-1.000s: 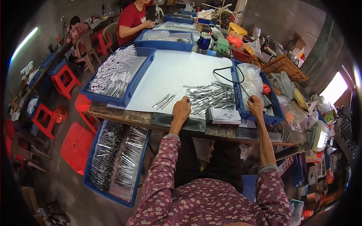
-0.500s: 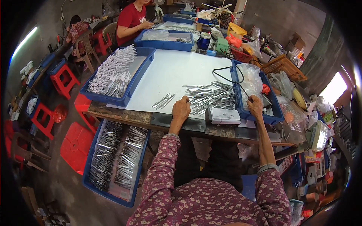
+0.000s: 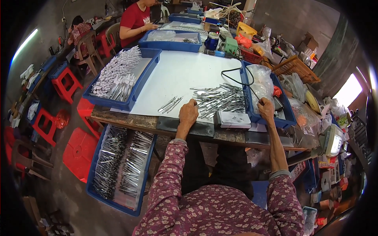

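My left hand (image 3: 188,114) rests at the near edge of the white work sheet (image 3: 177,70), fingers curled in; what they hold, if anything, is hidden. Just right of it lies a loose pile of slim silver metal pieces (image 3: 220,100), pen-like in shape. A few more such pieces (image 3: 170,105) lie to its left. My right hand (image 3: 266,109) is closed over the near part of a blue tray (image 3: 289,114), around the end of a thin dark rod or cord (image 3: 252,91). Between my hands sits a small whitish block (image 3: 233,119) with dark marks on top.
A blue tray (image 3: 149,72) of white-tipped pieces stands at the left. Below the table edge, another blue tray (image 3: 138,202) holds rows of silver pieces. Red stools (image 3: 80,153) stand on the left. A person in red (image 3: 136,21) sits at the far side; clutter lines the right.
Both my hands keep nearly the same place and closed pose. The person in red at the far side has leaned the head lower. The view has shifted very slightly.
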Demonstrator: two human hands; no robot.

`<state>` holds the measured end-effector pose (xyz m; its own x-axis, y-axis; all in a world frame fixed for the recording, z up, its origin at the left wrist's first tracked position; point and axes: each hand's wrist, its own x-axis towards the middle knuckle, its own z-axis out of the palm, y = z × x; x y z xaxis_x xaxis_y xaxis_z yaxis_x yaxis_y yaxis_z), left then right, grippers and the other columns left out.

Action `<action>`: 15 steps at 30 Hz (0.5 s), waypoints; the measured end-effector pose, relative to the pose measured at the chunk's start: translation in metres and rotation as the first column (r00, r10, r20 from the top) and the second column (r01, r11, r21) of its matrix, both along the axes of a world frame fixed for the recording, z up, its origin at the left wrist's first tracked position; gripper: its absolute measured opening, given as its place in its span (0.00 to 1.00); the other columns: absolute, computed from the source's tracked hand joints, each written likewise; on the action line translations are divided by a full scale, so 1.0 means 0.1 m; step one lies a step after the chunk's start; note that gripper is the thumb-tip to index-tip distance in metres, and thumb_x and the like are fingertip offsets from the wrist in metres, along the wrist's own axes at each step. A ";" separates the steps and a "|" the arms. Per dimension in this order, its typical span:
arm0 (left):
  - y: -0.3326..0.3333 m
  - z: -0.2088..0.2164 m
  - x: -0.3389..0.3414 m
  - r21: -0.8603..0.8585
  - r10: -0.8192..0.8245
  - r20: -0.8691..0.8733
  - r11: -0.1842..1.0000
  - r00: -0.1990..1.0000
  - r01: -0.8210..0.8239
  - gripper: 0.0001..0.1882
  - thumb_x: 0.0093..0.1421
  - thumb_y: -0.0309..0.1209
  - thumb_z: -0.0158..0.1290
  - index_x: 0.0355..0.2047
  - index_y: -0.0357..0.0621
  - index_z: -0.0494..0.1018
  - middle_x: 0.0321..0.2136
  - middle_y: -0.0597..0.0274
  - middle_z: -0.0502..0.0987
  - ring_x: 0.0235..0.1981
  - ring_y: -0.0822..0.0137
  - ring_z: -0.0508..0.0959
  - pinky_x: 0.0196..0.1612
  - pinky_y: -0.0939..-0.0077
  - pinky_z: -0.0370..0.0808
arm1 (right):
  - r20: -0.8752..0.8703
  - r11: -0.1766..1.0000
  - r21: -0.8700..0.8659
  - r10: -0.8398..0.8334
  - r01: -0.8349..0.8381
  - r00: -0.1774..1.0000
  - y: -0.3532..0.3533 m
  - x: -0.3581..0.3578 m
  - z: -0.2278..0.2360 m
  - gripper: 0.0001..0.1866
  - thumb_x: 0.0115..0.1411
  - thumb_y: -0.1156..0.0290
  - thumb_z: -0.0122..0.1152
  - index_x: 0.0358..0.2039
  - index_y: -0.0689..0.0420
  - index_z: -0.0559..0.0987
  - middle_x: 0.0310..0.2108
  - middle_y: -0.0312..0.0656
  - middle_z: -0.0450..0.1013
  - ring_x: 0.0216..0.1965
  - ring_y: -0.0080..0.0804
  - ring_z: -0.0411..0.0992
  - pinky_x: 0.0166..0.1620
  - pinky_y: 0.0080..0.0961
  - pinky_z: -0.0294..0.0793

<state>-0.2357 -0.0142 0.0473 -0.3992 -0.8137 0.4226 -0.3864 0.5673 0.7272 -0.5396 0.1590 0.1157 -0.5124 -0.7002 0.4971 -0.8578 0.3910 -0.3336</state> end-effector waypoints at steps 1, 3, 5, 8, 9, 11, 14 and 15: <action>0.00 0.00 0.00 0.008 0.002 -0.002 1.000 1.000 -0.002 0.09 0.50 0.30 0.46 0.29 0.39 0.70 0.24 0.48 0.75 0.28 0.49 0.74 0.35 0.61 0.69 | -0.004 1.000 0.002 0.000 0.000 1.000 0.00 0.00 0.00 0.10 0.44 0.68 0.52 0.24 0.61 0.72 0.24 0.49 0.71 0.29 0.47 0.70 0.32 0.36 0.66; 0.00 -0.01 0.01 0.017 0.005 -0.002 1.000 1.000 -0.005 0.09 0.50 0.30 0.46 0.29 0.39 0.70 0.24 0.48 0.75 0.29 0.49 0.74 0.35 0.61 0.69 | 0.001 1.000 0.009 -0.001 0.001 1.000 -0.01 0.01 0.00 0.10 0.44 0.68 0.52 0.24 0.61 0.72 0.24 0.49 0.71 0.29 0.47 0.70 0.32 0.36 0.66; -0.01 -0.02 0.01 -0.036 -0.018 0.000 0.999 1.000 0.018 0.08 0.52 0.30 0.45 0.30 0.39 0.68 0.23 0.45 0.74 0.28 0.47 0.74 0.33 0.58 0.70 | 0.004 1.000 0.015 -0.003 0.003 1.000 -0.01 -0.01 -0.01 0.10 0.44 0.68 0.52 0.24 0.61 0.72 0.24 0.49 0.71 0.29 0.47 0.70 0.32 0.36 0.66; 0.00 0.01 0.00 -0.026 -0.020 0.008 0.999 1.000 0.020 0.08 0.52 0.30 0.45 0.30 0.39 0.68 0.23 0.45 0.74 0.28 0.47 0.74 0.33 0.58 0.70 | -0.079 0.994 -0.095 0.049 -0.056 0.996 -0.01 -0.03 -0.04 0.08 0.43 0.70 0.53 0.20 0.63 0.70 0.16 0.46 0.66 0.19 0.35 0.67 0.25 0.29 0.63; 0.01 0.03 0.00 -0.026 -0.023 0.007 0.999 1.000 0.023 0.08 0.52 0.30 0.45 0.30 0.39 0.68 0.23 0.45 0.74 0.28 0.47 0.74 0.33 0.58 0.70 | -0.076 0.994 -0.093 0.042 -0.049 0.996 0.00 -0.04 -0.04 0.08 0.43 0.70 0.53 0.20 0.63 0.70 0.16 0.46 0.66 0.19 0.35 0.67 0.25 0.29 0.63; 0.00 0.03 0.01 0.028 0.008 0.024 1.000 1.000 -0.009 0.09 0.50 0.31 0.46 0.30 0.40 0.71 0.25 0.48 0.75 0.30 0.49 0.74 0.35 0.61 0.69 | -0.074 0.995 -0.092 0.040 -0.047 0.996 -0.02 -0.01 -0.03 0.08 0.43 0.70 0.53 0.20 0.63 0.70 0.16 0.46 0.66 0.19 0.34 0.67 0.25 0.29 0.63; 0.01 0.03 0.02 0.035 0.014 0.019 0.999 1.000 -0.014 0.09 0.50 0.31 0.47 0.30 0.40 0.71 0.25 0.48 0.75 0.30 0.49 0.74 0.35 0.61 0.69 | 0.013 1.000 0.003 -0.002 0.002 1.000 -0.01 0.01 0.01 0.09 0.44 0.68 0.51 0.24 0.60 0.73 0.24 0.50 0.71 0.28 0.47 0.70 0.32 0.36 0.66; 0.00 0.03 0.01 0.033 0.014 0.016 0.999 1.000 -0.014 0.09 0.50 0.31 0.47 0.30 0.40 0.71 0.25 0.48 0.75 0.30 0.49 0.74 0.35 0.61 0.69 | 0.015 1.000 0.007 -0.004 0.004 1.000 0.00 0.01 0.01 0.09 0.44 0.68 0.51 0.23 0.60 0.73 0.24 0.50 0.71 0.28 0.47 0.70 0.32 0.36 0.66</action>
